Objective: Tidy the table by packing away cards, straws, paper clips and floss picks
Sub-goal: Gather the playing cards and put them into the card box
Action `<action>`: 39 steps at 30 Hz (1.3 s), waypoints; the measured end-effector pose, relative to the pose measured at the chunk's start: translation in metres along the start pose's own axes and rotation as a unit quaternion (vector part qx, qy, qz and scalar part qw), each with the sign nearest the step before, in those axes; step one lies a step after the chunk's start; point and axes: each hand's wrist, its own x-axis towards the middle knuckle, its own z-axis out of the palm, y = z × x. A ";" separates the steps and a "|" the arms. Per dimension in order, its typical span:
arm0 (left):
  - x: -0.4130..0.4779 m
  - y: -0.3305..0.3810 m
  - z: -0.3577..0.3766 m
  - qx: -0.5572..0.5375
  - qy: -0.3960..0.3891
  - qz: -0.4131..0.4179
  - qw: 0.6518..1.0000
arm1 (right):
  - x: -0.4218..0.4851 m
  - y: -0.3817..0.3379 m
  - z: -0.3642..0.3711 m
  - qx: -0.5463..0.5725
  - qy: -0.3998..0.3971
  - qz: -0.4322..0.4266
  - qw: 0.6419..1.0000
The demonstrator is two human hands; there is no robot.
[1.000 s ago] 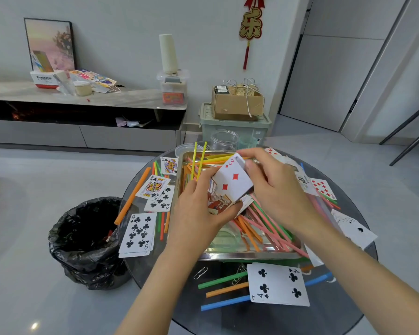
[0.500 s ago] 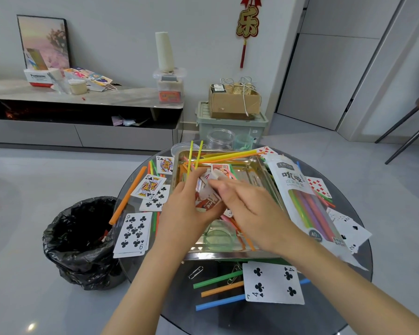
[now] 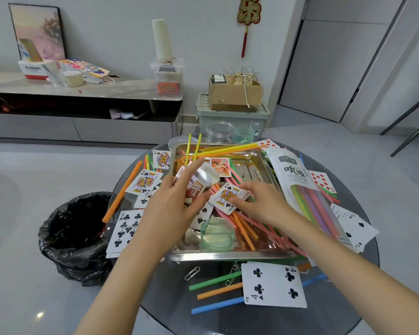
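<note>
Left hand (image 3: 172,209): raised over the left part of the tray, fingers and thumb closed round a small bunch of cards (image 3: 197,182); the bunch is blurred, so its faces cannot be read.
Right hand (image 3: 264,204): low over the middle of the tray, thumb and curled fingers pinching the right edge of the king of spades (image 3: 225,197).
King of spades: face up, lying on the loose straws, just right of the held bunch.
Tray (image 3: 228,256): shiny metal, rectangular, in the middle of the desk (image 3: 228,321), which is round with a dark glass top.
Loose straws (image 3: 249,226): pink, orange and green, heaped in the right half of the tray; yellow ones cross its far end.
Green cup (image 3: 217,234): translucent, upright in the near part of the tray, between the two forearms.
Straw packet (image 3: 298,187): white-topped pouch with coloured straws showing through, lying along the right rim of the tray.
Four of clubs (image 3: 273,286): face up on the desk in front of the tray, overlapping three straws (image 3: 217,292), green, orange and blue.
Paper clip (image 3: 192,273): on the glass, just before the near rim of the tray.
Nine of clubs (image 3: 125,229): face up at the left edge of the desk, beside the left forearm.
Bin (image 3: 73,235): lined with a black bag, on the floor to the left of the desk.
</note>
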 end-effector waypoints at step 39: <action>-0.018 0.021 -0.016 -0.103 0.002 0.019 0.995 | -0.052 -0.075 -0.055 0.232 0.258 -0.157 0.924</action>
